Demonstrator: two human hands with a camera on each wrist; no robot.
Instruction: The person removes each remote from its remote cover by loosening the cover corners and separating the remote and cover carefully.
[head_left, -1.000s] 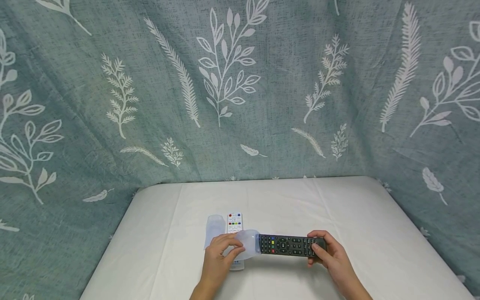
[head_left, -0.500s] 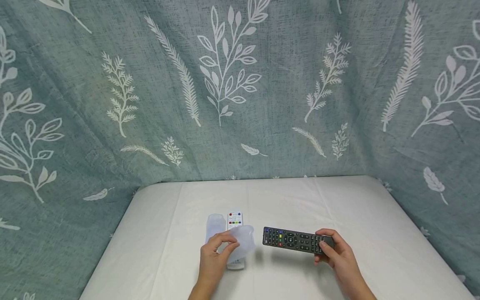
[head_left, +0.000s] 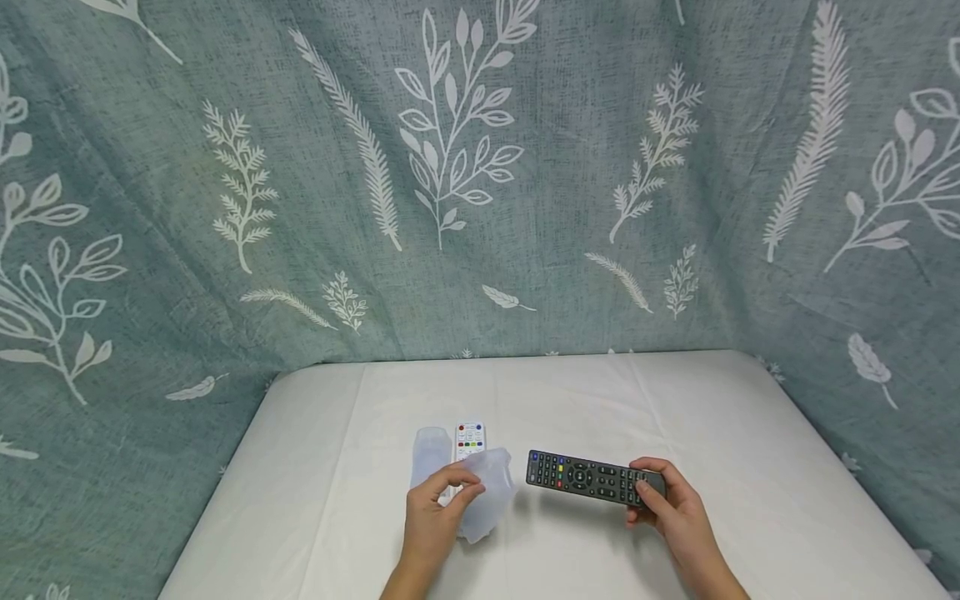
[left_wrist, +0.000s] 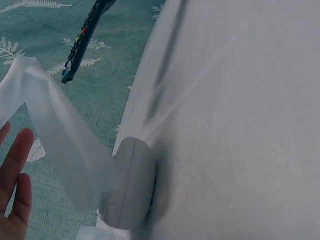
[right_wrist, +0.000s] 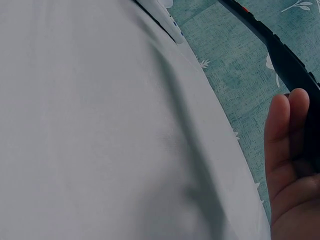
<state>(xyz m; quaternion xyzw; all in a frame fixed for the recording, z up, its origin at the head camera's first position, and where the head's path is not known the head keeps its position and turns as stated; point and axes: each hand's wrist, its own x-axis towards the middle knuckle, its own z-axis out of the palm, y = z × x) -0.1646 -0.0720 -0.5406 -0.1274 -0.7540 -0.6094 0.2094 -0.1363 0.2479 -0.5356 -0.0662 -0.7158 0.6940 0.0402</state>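
Observation:
In the head view my left hand (head_left: 433, 525) pinches a limp, translucent remote cover (head_left: 491, 496) between thumb and fingertips. The cover hangs partly over a white remote control (head_left: 470, 433) lying on the table, hiding its middle and lower part. My right hand (head_left: 675, 508) grips the right end of a black remote control (head_left: 585, 478), thumb on its buttons. This remote is held above the table, apart from the cover, its left end slightly raised. The left wrist view shows the draped cover (left_wrist: 70, 145) beside the white remote's rounded end (left_wrist: 131, 182).
A second translucent cover (head_left: 431, 450) lies flat just left of the white remote. White cloth covers the table (head_left: 585, 400). A green curtain with white leaf prints (head_left: 555, 208) hangs behind the table and along its sides.
The black remote's left end has come out of the cover as my right hand moved right. The cover, still in my left hand, now sags lower over the white remote.

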